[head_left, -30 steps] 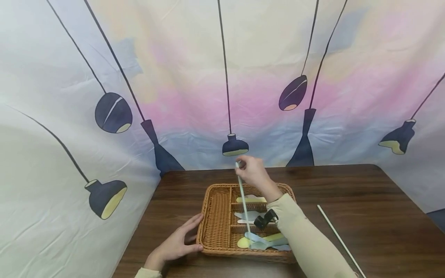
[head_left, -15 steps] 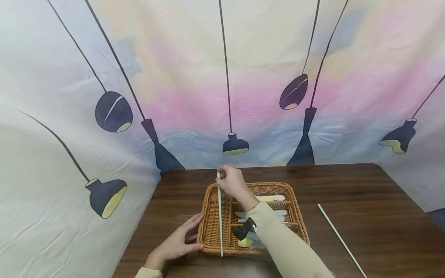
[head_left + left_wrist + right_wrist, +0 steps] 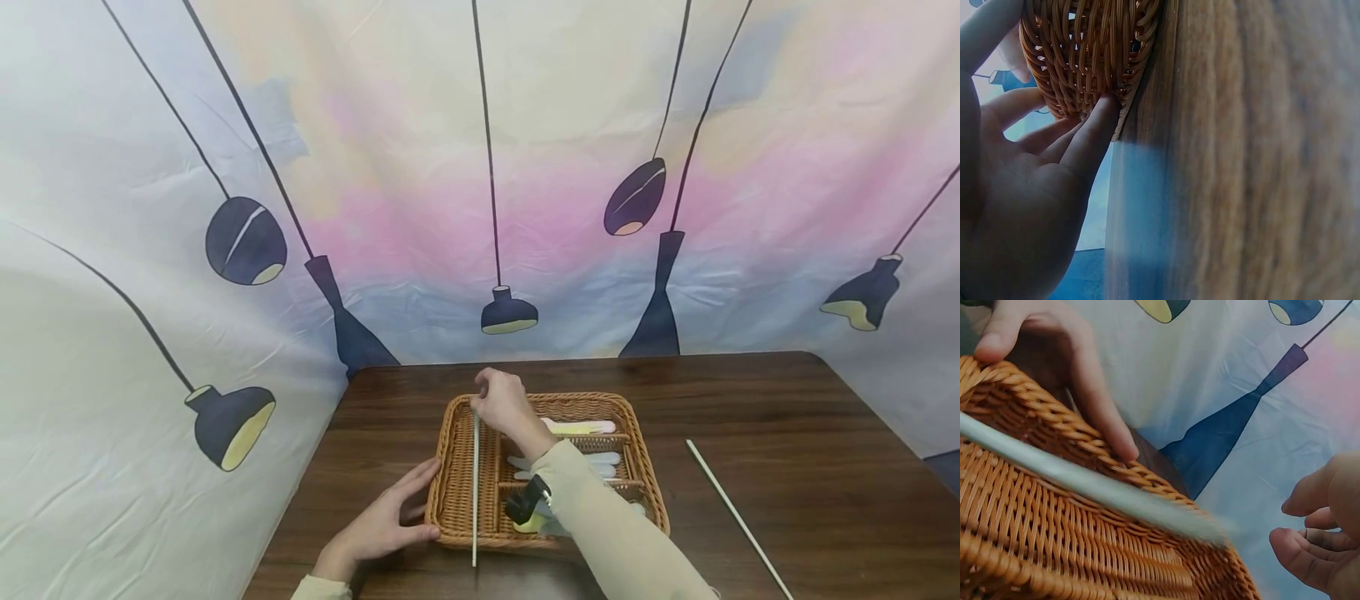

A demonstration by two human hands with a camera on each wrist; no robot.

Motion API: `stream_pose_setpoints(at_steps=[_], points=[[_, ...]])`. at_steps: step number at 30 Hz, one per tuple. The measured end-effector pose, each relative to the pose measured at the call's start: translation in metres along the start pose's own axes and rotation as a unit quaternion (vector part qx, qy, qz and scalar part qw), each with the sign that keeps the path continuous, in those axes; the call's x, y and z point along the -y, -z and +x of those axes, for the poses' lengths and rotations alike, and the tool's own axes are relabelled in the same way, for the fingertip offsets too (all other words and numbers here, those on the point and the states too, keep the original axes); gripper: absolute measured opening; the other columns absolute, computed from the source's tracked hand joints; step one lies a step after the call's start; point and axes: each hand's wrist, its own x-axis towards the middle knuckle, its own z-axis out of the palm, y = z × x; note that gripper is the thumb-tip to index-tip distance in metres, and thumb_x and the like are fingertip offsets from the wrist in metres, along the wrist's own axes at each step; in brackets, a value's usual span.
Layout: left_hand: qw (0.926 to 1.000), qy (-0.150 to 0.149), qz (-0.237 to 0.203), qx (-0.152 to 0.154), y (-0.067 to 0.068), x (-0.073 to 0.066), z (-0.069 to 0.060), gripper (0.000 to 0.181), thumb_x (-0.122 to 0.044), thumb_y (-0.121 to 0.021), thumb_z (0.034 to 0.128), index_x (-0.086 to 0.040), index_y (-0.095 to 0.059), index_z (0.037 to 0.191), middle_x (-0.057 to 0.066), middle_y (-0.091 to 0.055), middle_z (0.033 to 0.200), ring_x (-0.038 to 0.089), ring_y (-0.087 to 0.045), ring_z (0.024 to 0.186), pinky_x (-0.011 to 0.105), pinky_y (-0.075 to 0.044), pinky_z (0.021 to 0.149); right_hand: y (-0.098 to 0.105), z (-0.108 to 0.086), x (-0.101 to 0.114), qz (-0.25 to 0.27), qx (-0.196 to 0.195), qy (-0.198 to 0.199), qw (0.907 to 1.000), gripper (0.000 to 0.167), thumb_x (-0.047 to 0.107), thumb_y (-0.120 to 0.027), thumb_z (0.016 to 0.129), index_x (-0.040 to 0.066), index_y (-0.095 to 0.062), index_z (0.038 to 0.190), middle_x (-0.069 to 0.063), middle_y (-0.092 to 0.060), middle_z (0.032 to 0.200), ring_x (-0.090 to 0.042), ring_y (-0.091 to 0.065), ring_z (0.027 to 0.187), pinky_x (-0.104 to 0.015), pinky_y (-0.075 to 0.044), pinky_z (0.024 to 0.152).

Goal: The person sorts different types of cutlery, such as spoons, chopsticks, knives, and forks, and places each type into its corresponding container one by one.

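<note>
A brown wicker basket (image 3: pixel 442 442) with compartments sits on the table. Across its long left compartment lies a pale green chopstick (image 3: pixel 476 487), whose near end sticks out past the front rim. My right hand (image 3: pixel 504 406) is over the back rim near the far end. In the right wrist view its fingers (image 3: pixel 1310 559) are apart from the blurred chopstick (image 3: pixel 1085 478) and hold nothing. Against the basket's left side rests my left hand (image 3: pixel 386 521), fingers spread and fairly straight; in the left wrist view its fingertips touch the weave.
Another pale chopstick (image 3: pixel 735 512) lies on the dark wooden table (image 3: pixel 825 442) to the right. The basket's right compartments hold pastel cutlery (image 3: pixel 581 427), partly hidden by my right arm (image 3: pixel 622 525). A printed cloth (image 3: pixel 570 208) hangs behind the table.
My right hand has carried the chopstick left from above the cutlery to the left compartment, lowered it and let go. My left hand has stayed at the basket's side.
</note>
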Motion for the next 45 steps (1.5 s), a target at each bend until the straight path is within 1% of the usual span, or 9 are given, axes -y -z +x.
stream_pose_setpoints(at_steps=[7, 12, 16, 22, 28, 31, 35, 41, 45], points=[[1.0000, 0.001, -0.002, -0.001, 0.000, -0.001, 0.000, 0.088, -0.020, -0.075, 0.0862, -0.008, -0.022, 0.156, 0.018, -0.012, 0.162, 0.039, -0.023, 0.141, 0.020, -0.045, 0.100, 0.003, 0.001, -0.005, 0.001, 0.000, -0.006, 1.0000, 0.029, 0.016, -0.067, 0.089, 0.010, -0.065, 0.117, -0.003, -0.063, 0.094, -0.015, -0.058, 0.072, -0.030, -0.049, 0.060], [1.0000, 0.002, -0.003, -0.001, 0.000, -0.002, 0.000, 0.089, -0.019, -0.076, 0.0858, -0.008, -0.022, 0.156, 0.019, -0.012, 0.161, 0.041, -0.023, 0.140, 0.020, -0.045, 0.100, 0.004, 0.002, -0.010, -0.010, -0.004, -0.001, 0.9999, 0.029, 0.018, -0.068, 0.089, 0.012, -0.065, 0.118, -0.004, -0.063, 0.097, -0.018, -0.059, 0.078, -0.032, -0.050, 0.064], [1.0000, -0.001, -0.001, -0.001, 0.000, -0.001, 0.000, 0.090, -0.021, -0.076, 0.0854, -0.008, -0.022, 0.156, 0.020, -0.012, 0.161, 0.041, -0.022, 0.140, 0.020, -0.045, 0.100, 0.006, 0.001, -0.013, -0.001, -0.003, -0.005, 1.0000, 0.030, 0.019, -0.068, 0.089, 0.012, -0.065, 0.118, -0.006, -0.065, 0.101, -0.019, -0.060, 0.081, -0.033, -0.051, 0.066], [1.0000, 0.005, -0.003, -0.001, 0.000, 0.002, -0.001, 0.091, -0.024, -0.076, 0.0855, -0.011, -0.021, 0.156, 0.019, -0.011, 0.162, 0.040, -0.021, 0.141, 0.021, -0.045, 0.100, 0.017, 0.000, -0.018, -0.003, -0.015, -0.002, 0.9999, 0.029, 0.023, -0.070, 0.089, 0.013, -0.066, 0.116, -0.002, -0.065, 0.096, -0.018, -0.061, 0.083, -0.035, -0.052, 0.069], [1.0000, 0.004, -0.002, 0.000, 0.000, 0.003, -0.001, 0.089, -0.023, -0.076, 0.0862, -0.013, -0.021, 0.156, 0.018, -0.011, 0.162, 0.038, -0.022, 0.141, 0.020, -0.045, 0.100, 0.041, -0.002, -0.025, -0.013, -0.047, 0.016, 0.9987, 0.031, 0.024, -0.071, 0.087, 0.013, -0.068, 0.116, -0.004, -0.069, 0.100, -0.020, -0.064, 0.092, -0.038, -0.055, 0.080], [1.0000, 0.000, 0.002, 0.000, 0.001, 0.003, 0.000, 0.088, -0.023, -0.075, 0.0866, -0.013, -0.022, 0.156, 0.019, -0.011, 0.162, 0.038, -0.022, 0.141, 0.020, -0.045, 0.100, 0.056, -0.005, -0.030, -0.004, -0.059, 0.014, 0.9982, 0.032, 0.023, -0.071, 0.087, 0.013, -0.067, 0.117, -0.004, -0.070, 0.102, -0.021, -0.065, 0.093, -0.038, -0.056, 0.081], [1.0000, -0.003, 0.004, 0.000, 0.001, 0.002, -0.001, 0.088, -0.023, -0.075, 0.0867, -0.011, -0.022, 0.156, 0.019, -0.012, 0.162, 0.037, -0.023, 0.141, 0.021, -0.046, 0.100, 0.076, -0.014, -0.040, -0.003, -0.060, 0.002, 0.9982, 0.036, 0.026, -0.069, 0.089, 0.012, -0.065, 0.122, -0.006, -0.070, 0.106, -0.022, -0.066, 0.095, -0.040, -0.056, 0.080], [1.0000, 0.006, 0.000, 0.003, 0.001, 0.000, 0.000, 0.089, -0.024, -0.076, 0.0862, -0.011, -0.021, 0.156, 0.018, -0.011, 0.162, 0.035, -0.022, 0.141, 0.020, -0.045, 0.100, 0.106, -0.028, -0.063, -0.033, -0.078, 0.008, 0.9964, 0.040, 0.027, -0.068, 0.089, 0.008, -0.063, 0.125, -0.010, -0.070, 0.108, -0.023, -0.065, 0.094, -0.042, -0.056, 0.079], [1.0000, 0.002, 0.004, 0.002, 0.001, 0.000, 0.000, 0.089, -0.024, -0.075, 0.0865, -0.010, -0.022, 0.156, 0.018, -0.012, 0.162, 0.034, -0.023, 0.141, 0.019, -0.045, 0.099, 0.127, -0.039, -0.085, -0.050, -0.095, 0.009, 0.9941, 0.039, 0.025, -0.068, 0.089, 0.007, -0.063, 0.123, -0.012, -0.069, 0.108, -0.025, -0.065, 0.093, -0.043, -0.055, 0.078]])
